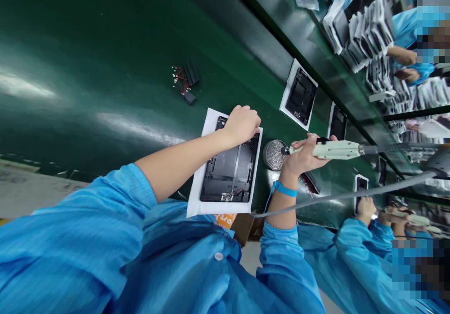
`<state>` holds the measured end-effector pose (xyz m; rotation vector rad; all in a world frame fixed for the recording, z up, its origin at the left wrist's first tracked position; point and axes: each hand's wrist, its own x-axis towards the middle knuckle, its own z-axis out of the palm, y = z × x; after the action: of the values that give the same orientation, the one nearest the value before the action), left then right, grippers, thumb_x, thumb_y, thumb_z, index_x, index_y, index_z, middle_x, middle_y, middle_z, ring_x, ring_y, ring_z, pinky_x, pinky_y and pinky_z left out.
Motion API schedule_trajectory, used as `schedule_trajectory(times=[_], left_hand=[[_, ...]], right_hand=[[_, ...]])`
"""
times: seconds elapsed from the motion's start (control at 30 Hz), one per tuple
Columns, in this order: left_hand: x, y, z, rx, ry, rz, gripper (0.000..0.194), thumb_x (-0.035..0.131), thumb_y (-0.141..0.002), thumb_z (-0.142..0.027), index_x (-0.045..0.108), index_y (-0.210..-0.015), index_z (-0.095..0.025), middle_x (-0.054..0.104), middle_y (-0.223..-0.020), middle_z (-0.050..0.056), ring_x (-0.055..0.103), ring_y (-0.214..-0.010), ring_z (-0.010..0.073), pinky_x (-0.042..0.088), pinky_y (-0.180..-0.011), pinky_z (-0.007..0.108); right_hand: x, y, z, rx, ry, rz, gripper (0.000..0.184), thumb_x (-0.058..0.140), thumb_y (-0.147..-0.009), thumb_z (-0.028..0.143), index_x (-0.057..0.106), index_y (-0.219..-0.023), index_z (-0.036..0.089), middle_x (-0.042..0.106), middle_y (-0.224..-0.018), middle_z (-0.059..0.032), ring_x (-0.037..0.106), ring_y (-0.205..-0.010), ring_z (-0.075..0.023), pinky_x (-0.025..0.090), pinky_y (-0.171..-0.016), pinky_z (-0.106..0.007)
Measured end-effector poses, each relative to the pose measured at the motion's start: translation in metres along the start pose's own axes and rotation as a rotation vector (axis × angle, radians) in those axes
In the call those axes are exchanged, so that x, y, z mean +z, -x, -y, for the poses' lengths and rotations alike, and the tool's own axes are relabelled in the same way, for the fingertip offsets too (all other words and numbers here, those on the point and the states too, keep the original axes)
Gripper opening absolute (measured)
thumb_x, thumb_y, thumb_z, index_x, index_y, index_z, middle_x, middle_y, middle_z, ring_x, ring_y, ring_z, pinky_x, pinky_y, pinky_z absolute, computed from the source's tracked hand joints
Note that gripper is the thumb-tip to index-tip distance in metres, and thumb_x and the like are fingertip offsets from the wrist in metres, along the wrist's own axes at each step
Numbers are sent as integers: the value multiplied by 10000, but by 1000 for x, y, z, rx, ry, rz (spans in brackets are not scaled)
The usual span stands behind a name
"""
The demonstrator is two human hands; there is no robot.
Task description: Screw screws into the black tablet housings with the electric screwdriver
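Nearest are the blue coat sleeves [70, 225], then the left hand [242, 125], curled over the upper edge of a black tablet frame [228, 173]. Whether it grips the frame or only presses on it cannot be told from this view. The frame lies flat on a white paper sheet [195, 197] on the green worktop [105, 70], with a small circuit board [227, 196] at its lower edge and a dark panel filling its middle. The right hand [303, 157] is closed around an electric screwdriver [335, 150], its tip at the edge of a round mesh dish [273, 154]; a blue wrist strap [284, 190] circles that wrist. No screws can be made out. Farther off lie a bundle of red wires [180, 79] and two more black frames [300, 96] on paper — beyond them, stacks of white packets [369, 35] and a co-worker's hand [365, 207].
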<state>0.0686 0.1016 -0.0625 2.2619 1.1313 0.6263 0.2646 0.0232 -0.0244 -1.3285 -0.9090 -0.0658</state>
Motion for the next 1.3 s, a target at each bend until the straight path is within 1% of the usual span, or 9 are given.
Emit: schedule_trajectory(times=[0.07,0.27,0.5,0.67,0.83,1.03,1.1,1.2,1.3], left_hand=[[1,0,1,2,0,-3,191,820,-1074,-283,929,-934,-213,852,-1039,129,689,-1092,336,429,-935,478],[1,0,2,-9,26,-4,179,843,-1070,-289,931,-929,-222,842,-1027,124,670,-1076,333,412,-927,471],[-1,0,0,-9,8,6,173,838,-1076,-294,940,-965,-210,846,-1029,135,684,-1092,347,420,-928,481],[-2,1,0,-9,4,4,189,816,-1075,-289,942,-948,-228,840,-1004,126,678,-1077,342,427,-927,481],[-2,1,0,-14,8,7,182,818,-1070,-294,947,-958,-229,839,-1003,128,681,-1087,346,435,-944,485],[-3,0,-2,-22,4,11,170,845,-1072,-290,936,-949,-216,855,-1009,126,704,-1101,342,447,-943,471],[-3,-1,-1,-18,-3,20,158,853,-1068,-284,936,-954,-215,857,-999,123,706,-1095,337,452,-938,467],[-3,-3,0,-22,-3,27,143,873,-1061,-293,937,-963,-210,858,-975,122,702,-1067,330,456,-930,464],[-3,-5,0,-44,-2,27,119,889,-1049,-293,941,-981,-210,868,-976,123,706,-1061,330,464,-935,462]], right_hand=[[0,2,-6,10,22,-12,656,786,-988,500,599,-1587,307,717,-973,45,482,-514,-96,550,-533,-278],[5,7,-10,62,85,-3,706,794,-969,708,611,-1513,298,697,-1004,33,491,-539,-111,590,-571,-338],[3,7,-13,35,31,19,572,817,-987,536,609,-1456,284,709,-956,54,514,-516,-102,582,-543,-297],[4,7,-15,40,76,-4,594,808,-1001,633,607,-1431,275,703,-955,54,531,-508,-110,610,-545,-325],[4,8,-14,53,74,9,667,830,-962,705,595,-1413,273,693,-981,44,530,-522,-113,591,-547,-337],[6,6,0,34,15,9,638,869,-942,611,613,-1432,293,692,-947,53,507,-517,-107,561,-536,-312],[12,5,13,-1,-5,-1,615,846,-972,547,616,-1490,308,702,-983,41,499,-522,-101,565,-535,-304],[32,7,32,-41,-45,22,581,764,-1028,480,603,-1567,332,713,-1058,14,482,-526,-96,581,-531,-301],[58,16,37,-19,-65,99,553,699,-1057,473,587,-1580,334,718,-1097,-2,491,-531,-97,606,-542,-310]])
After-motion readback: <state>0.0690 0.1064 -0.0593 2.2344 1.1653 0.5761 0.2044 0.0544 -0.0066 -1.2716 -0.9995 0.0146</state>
